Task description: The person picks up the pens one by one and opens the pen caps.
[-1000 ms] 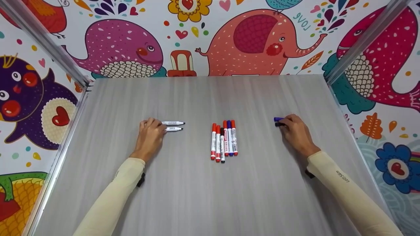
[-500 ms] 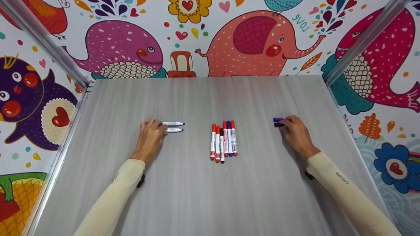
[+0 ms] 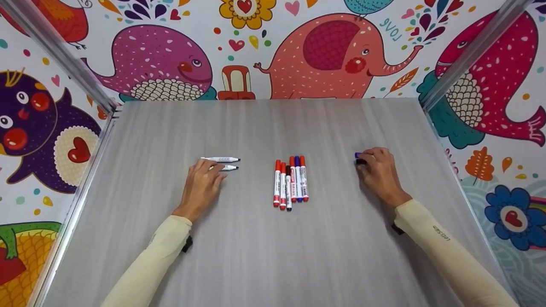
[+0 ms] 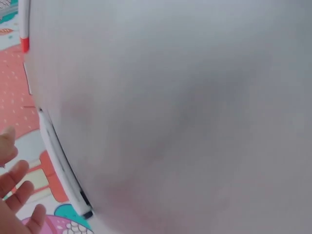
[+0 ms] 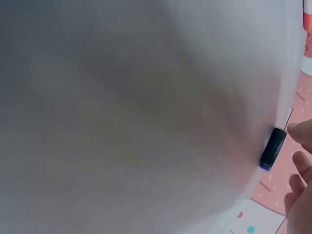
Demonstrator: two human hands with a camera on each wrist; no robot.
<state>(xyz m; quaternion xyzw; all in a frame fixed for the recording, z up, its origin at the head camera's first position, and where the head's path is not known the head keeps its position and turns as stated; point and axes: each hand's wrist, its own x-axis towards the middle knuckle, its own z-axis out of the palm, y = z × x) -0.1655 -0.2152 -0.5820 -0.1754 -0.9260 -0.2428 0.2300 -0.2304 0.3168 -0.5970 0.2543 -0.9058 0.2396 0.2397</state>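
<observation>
Two uncapped white markers lie side by side on the left, tips pointing right: the farther marker (image 3: 226,160) and the nearer marker (image 3: 231,168). My left hand (image 3: 202,183) hovers over their back ends with its fingers loosely spread, hiding part of the nearer one. In the left wrist view the fingers (image 4: 20,197) are apart from the marker (image 4: 63,168). At the right, a blue cap (image 3: 358,155) and a black cap (image 3: 361,162) lie together on the table. Beside them is my right hand (image 3: 381,172); its thumb and fingers are parted from the black cap (image 5: 273,147) in the right wrist view.
Between the hands, several capped markers (image 3: 291,183) in red, black and blue stand in a row lengthwise on the grey wood-grain table (image 3: 273,256). Metal posts (image 3: 473,57) rise at the back corners. Cartoon-printed walls (image 3: 239,47) enclose the back and sides.
My left hand has let go of the two markers and drawn slightly right and towards me. The right hand has loosened from the caps and shifted a little. The markers stay in place.
</observation>
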